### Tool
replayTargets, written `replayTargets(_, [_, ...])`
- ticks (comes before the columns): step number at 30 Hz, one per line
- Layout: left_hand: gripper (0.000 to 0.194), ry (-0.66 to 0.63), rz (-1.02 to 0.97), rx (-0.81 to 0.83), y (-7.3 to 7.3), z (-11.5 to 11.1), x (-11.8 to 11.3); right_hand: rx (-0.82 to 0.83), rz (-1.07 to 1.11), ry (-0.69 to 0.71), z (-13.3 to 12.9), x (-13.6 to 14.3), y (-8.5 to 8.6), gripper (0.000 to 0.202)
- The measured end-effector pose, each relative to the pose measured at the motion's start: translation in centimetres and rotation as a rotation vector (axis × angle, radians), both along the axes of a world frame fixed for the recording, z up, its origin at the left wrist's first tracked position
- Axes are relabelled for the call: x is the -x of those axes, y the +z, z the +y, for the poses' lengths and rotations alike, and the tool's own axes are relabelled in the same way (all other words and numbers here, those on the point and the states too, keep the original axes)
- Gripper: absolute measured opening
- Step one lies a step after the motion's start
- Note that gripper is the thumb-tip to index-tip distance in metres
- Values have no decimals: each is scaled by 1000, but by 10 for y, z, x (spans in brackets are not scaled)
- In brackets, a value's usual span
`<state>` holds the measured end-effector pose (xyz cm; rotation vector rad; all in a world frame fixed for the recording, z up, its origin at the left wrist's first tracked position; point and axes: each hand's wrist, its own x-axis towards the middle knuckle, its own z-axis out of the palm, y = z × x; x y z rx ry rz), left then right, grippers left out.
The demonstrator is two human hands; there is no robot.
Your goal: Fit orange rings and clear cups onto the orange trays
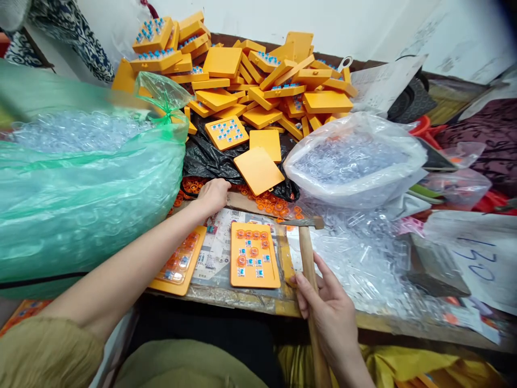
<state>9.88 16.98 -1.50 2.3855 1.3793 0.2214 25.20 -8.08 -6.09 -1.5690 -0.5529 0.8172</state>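
Observation:
My right hand (329, 302) is wrapped round the wooden handle of a hammer (307, 253), its metal head up and lying across the board's right side. My left hand (214, 195) reaches to the far edge of the work board, among small orange plastic rings (269, 203) beside a black plastic bag (210, 159). Its fingers look curled in, and whatever they hold is hidden. Between my hands lies a yellow-orange square panel (255, 256) with blue-and-white pieces, some of them topped by orange rings. A similar panel under a clear cover (180, 264) sits partly behind my left forearm.
Yellow panels (258, 116) are heaped at the back against the wall. A green bag (89, 215) of clear plastic parts bulges on the left. A white bag (351, 161) of clear parts stands open on the right, with loose clear pieces (363, 258) spread before it.

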Motion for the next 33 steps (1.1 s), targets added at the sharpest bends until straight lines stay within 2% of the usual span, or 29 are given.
replayTargets(3, [31,-8,26,25,-8,7,-7,-9,6,-1,-2,1,1,83])
replayTargets(7, [29,-89,-3,75,-15,-1,-8,-11,-4,22,-4,1,0,80])
replayTargets(10, [29,-103,-29,29,-18,-5,-8,-7,-10,26,-1,0,-1,78])
replayTargets(13, [24,-114,-59,-36,-14,-13,-6,-6,-4,40,-1,-1,-2,79])
replayTargets(16, [25,-162,-111,-84,-5,-39,1,11,-39,37,-10,-3,-3,75])
replayTargets(20, [37,-258,-320,-87,-4,-97,16,76,-254,106,-29,-6,1,55])
replayTargets(22, [36,-296,-384,-96,-12,-122,20,26,-437,170,-36,-6,8,44])
replayTargets(24, [34,-315,-388,-117,-22,-137,22,-61,-629,248,-39,-6,16,43])
replayTargets(29, [35,-255,-407,-98,-40,-141,19,-152,-908,405,-41,-4,32,63])
replayTargets(33, [34,-224,-432,-71,-43,-142,18,-112,-955,543,-44,-5,25,59])
